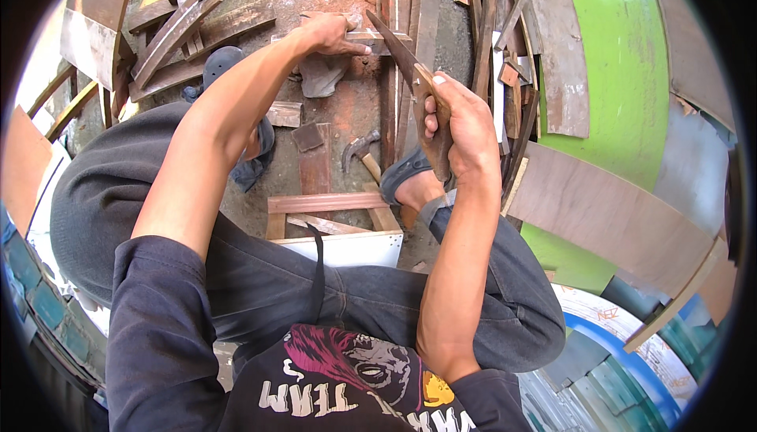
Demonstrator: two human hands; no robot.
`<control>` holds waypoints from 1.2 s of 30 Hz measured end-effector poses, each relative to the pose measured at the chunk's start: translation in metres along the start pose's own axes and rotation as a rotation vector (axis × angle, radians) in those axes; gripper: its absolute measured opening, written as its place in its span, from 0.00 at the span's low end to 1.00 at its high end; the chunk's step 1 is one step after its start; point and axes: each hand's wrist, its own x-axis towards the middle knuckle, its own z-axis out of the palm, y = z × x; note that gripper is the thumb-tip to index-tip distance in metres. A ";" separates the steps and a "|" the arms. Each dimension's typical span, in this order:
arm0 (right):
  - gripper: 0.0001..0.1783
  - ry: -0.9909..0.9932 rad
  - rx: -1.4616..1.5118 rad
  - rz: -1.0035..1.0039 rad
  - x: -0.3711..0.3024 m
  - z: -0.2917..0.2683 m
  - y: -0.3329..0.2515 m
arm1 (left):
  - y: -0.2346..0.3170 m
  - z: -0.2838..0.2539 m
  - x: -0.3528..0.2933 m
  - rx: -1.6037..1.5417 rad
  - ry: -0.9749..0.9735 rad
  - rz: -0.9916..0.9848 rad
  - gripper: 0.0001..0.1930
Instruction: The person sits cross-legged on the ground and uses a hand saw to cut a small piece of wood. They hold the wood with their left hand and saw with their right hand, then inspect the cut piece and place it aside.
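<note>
One handsaw (400,55), its handle wrapped in the right hand (467,121), fingers curled tight around it; the blade crosses the right end of one wood strip (384,41), contact unclear. The left hand (327,31) clasps that strip, fingers bent over it. One open wooden frame (323,202) has one slat (325,225) inside. One hammer (359,149) lies on the ground (353,105).

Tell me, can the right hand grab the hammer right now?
Probably not straight away: the right hand is wrapped around the saw. The hammer lies nearby with nothing covering its head, so an empty hand could likely reach it.
</note>
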 end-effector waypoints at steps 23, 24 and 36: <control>0.28 0.161 -0.231 -0.031 0.008 0.027 0.029 | -0.005 0.027 -0.015 0.394 0.307 0.211 0.35; 0.28 0.187 -0.282 -0.081 0.012 0.025 0.037 | -0.001 0.026 -0.016 0.376 0.297 0.182 0.35; 0.27 0.230 -0.369 -0.116 -0.001 0.026 0.050 | 0.017 0.012 -0.019 0.258 0.111 -0.035 0.34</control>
